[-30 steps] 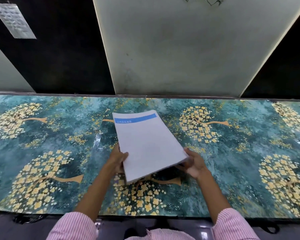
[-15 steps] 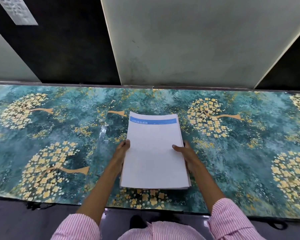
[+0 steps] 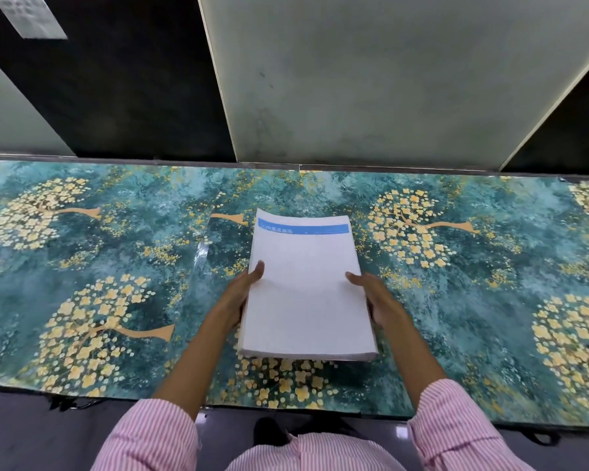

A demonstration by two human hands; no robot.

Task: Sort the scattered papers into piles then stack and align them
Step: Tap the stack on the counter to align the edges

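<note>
Head view: the paper stack (image 3: 306,294) is sitting mid-frame on the floral table (image 3: 116,253). The left hand (image 3: 238,294) and right hand (image 3: 378,300) are gripping its side edges, thumbs on top. Uneven squeezing risks the sheets buckling or fanning out of line.

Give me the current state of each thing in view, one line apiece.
paper stack: one gathered pile, edges roughly squared, blue header band at the far end, gripped on both long sides; cannot tell if it lies flat.
left hand: grips the stack's left edge, thumb on top.
right hand: grips the stack's right edge, thumb on top.
table cover: spread flat under the stack.
</note>
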